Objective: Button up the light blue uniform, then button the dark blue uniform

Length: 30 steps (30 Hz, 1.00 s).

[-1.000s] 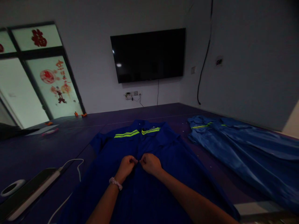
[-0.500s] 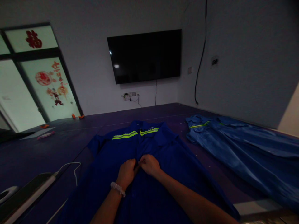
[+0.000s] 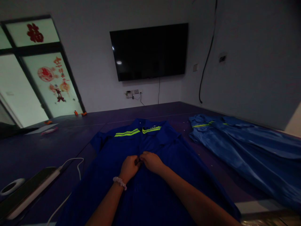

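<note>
A dark blue work jacket (image 3: 162, 188) with yellow-green reflective chest stripes lies spread out in front of me, collar pointing away. Both hands meet at its front opening, below the stripes. My left hand (image 3: 129, 168), with a pale scrunchie (image 3: 119, 182) on its wrist, is closed on one side of the front edge. From the right, my right hand (image 3: 151, 161) pinches the cloth at the same spot, its fingertips close against the left ones. Any button or fastener between the fingers is too dark and small to make out.
A lighter blue garment (image 3: 225, 138) with similar stripes lies to the right on the purple surface (image 3: 77, 135). At the left are a phone-like device (image 3: 30, 191) with a white cable (image 3: 78, 169) and a white ring-shaped object (image 3: 12, 186). A television (image 3: 150, 51) hangs on the wall.
The camera view has shifted slightly. Both hands stay at the jacket's front opening, with only small finger movements; the left fingers have curled a little differently.
</note>
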{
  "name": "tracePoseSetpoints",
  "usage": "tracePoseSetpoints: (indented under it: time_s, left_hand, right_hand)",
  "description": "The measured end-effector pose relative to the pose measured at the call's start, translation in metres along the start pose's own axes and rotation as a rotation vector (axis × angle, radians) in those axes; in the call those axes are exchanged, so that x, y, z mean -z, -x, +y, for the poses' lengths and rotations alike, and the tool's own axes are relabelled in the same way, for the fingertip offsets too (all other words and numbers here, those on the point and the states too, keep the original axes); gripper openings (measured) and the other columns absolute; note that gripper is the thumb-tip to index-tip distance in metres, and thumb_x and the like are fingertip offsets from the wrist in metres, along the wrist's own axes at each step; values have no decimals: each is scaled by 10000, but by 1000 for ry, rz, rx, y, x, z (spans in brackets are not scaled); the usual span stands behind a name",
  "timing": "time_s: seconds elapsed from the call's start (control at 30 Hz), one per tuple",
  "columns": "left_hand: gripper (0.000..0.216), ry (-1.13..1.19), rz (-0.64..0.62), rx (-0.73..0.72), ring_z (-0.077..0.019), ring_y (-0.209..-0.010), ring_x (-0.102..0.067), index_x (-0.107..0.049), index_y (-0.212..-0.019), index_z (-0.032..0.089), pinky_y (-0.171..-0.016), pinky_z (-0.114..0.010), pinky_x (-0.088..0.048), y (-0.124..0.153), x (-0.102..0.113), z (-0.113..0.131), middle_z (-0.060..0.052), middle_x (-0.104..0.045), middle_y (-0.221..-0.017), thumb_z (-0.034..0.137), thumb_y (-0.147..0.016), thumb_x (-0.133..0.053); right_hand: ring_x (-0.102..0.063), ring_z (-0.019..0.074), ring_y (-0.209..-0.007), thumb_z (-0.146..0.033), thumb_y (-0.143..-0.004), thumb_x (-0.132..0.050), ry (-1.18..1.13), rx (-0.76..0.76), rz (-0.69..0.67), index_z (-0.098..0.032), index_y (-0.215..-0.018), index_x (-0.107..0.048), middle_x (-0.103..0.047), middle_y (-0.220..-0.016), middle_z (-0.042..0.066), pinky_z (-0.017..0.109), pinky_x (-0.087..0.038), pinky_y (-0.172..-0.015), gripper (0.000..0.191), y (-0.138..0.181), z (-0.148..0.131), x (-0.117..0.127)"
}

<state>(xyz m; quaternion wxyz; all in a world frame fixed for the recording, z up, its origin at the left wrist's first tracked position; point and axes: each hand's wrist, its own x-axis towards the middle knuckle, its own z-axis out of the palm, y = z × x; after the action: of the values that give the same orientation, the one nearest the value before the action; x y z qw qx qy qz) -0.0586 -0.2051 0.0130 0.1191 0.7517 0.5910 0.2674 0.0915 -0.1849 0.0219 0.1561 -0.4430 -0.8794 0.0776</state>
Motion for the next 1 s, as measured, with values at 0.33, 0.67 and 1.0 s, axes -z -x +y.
tracePoseSetpoints:
  time_s: [0.33, 0.67, 1.0]
  left_hand:
    - [191, 84, 36, 25, -100, -499, -441, -551, -574, 145, -500, -216, -252, 0, -2, 2, 9, -528, -530, 257, -729, -544]
    - [240, -65, -19, 34, -116, -543, -492, -608, -647, 143, -509, -222, -241, 2, 2, 7, -20, -593, -596, 338, -769, -539]
    - [289, -156, -3, 49, -119, -574, -521, -604, -664, 137, -517, -229, -243, 2, 1, 11, -49, -606, -633, 334, -829, -470]
  right_hand:
    - [-583, 173, -909, -102, -827, -396, 64, -42, -35, -155, -1007, -607, -609, -1038, 91, 242, -409, -758, 283, -3, -4, -3]
    - [-582, 178, -919, -171, -854, -425, 85, -50, -79, -158, -989, -599, -607, -1017, 88, 244, -423, -751, 221, -1, -4, 2]
    - [-594, 181, -907, -113, -875, -336, 120, -58, -81, -137, -1026, -560, -596, -1040, 103, 249, -434, -737, 271, 2, -10, 6]
